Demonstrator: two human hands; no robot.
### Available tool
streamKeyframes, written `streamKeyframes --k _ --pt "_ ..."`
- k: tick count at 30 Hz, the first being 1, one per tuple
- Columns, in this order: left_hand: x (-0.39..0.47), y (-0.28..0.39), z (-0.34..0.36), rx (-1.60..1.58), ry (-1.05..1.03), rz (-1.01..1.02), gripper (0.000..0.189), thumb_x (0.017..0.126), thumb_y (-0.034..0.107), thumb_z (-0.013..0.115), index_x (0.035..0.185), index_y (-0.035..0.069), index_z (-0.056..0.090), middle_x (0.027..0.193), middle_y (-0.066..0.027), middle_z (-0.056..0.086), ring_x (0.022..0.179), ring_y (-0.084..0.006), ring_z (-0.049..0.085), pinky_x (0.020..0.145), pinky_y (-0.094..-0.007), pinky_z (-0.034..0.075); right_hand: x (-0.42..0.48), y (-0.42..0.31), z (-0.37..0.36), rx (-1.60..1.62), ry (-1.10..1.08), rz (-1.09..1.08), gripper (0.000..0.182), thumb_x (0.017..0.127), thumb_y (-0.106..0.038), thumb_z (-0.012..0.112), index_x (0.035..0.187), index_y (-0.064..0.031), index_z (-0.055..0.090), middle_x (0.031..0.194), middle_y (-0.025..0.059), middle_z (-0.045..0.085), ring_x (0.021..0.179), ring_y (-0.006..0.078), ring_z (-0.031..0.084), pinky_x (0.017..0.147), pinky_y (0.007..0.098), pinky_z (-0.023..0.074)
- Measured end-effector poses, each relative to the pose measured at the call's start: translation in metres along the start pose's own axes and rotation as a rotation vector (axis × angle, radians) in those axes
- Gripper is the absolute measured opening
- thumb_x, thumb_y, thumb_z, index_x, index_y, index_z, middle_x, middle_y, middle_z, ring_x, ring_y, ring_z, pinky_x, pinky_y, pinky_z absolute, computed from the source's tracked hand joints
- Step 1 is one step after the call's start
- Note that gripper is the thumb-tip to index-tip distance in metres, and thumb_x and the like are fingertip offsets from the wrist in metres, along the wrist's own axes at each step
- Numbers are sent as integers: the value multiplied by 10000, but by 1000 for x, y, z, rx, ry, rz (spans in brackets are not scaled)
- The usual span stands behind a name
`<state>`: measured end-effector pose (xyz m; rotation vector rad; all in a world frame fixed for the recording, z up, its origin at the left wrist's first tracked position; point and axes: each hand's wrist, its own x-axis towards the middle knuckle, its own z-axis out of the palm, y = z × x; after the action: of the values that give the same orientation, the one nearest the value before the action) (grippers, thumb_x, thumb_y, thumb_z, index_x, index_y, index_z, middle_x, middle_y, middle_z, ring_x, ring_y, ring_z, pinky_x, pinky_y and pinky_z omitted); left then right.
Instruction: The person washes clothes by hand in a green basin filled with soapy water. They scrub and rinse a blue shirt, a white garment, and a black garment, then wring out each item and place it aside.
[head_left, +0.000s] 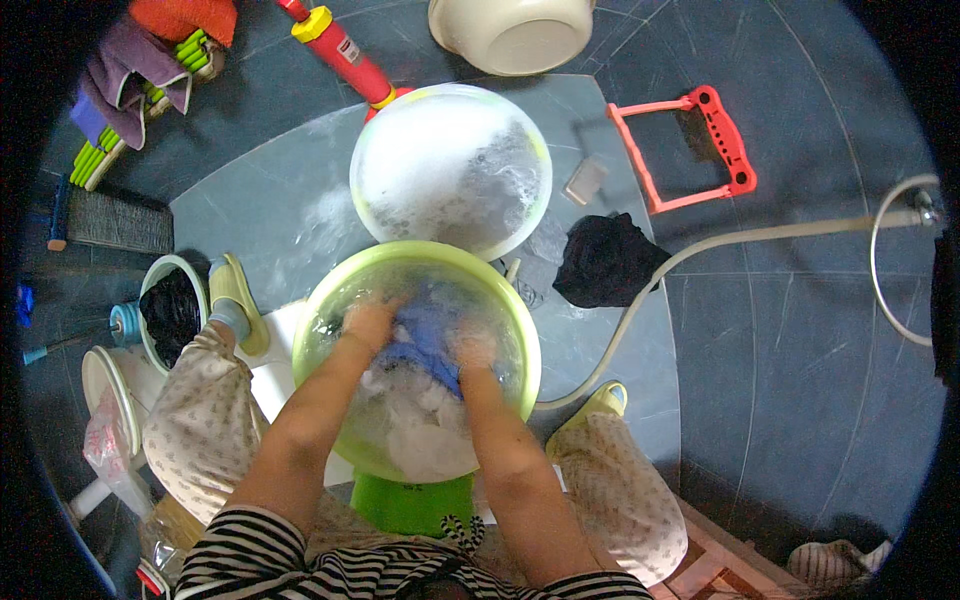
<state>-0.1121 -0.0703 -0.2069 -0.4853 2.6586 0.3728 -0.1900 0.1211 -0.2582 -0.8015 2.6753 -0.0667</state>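
A green-rimmed plastic basin (530, 330) full of water stands before me, between my legs. My left hand (371, 322) is in the water at the left end of a blue cloth (427, 334); my right hand (474, 345) is at its right side. Both hands are blurred by motion and water, so their finger positions do not show clearly. Pale, whitish cloth (420, 427) lies in the near part of the same basin. Just beyond, a second round basin (545, 187) holds water with thick white suds.
Right of the basins lie a black cloth (611, 261), a soap bar (586, 181) and a pale hose (705, 244). A red plastic frame (731, 142) is farther right. Beyond stand a red pump (349, 60) and a cream basin (517, 37). A bin (201, 300) is at left.
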Motion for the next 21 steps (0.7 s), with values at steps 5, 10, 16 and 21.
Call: streamKeyframes --k 5,10,16,21 --pt "-42 -2 -64 48 -11 82 375 756 168 619 1119 261 610 1308 -43 420 1103 -281 491 929 -400 407 -15 -14 -104 140 -122 -45 353 764 -112 536 1112 -154 579 1129 167 561 1030 349 540 875 422 441" --pt "-77 14 -144 -135 322 328 217 720 127 607 935 139 636 935 -94 615 914 -292 581 801 -410 444 -36 5 -169 414 145 -180 276 779 -120 538 1052 -152 566 939 190 609 840 365 598 735 443 488" --pt "-141 42 -249 -242 517 343 176 722 74 560 897 92 543 766 -149 610 762 -370 590 645 -473 459 -86 -17 -302 671 463 -308 146 767 -120 569 904 -77 593 773 200 607 731 365 610 637 409 483" --pt "-190 62 -321 -351 810 431 136 774 38 521 906 68 536 779 -185 590 773 -389 578 639 -420 462 -130 -49 -411 932 571 -333 143 766 -58 572 885 2 623 720 72 621 674 108 563 615 261 450"
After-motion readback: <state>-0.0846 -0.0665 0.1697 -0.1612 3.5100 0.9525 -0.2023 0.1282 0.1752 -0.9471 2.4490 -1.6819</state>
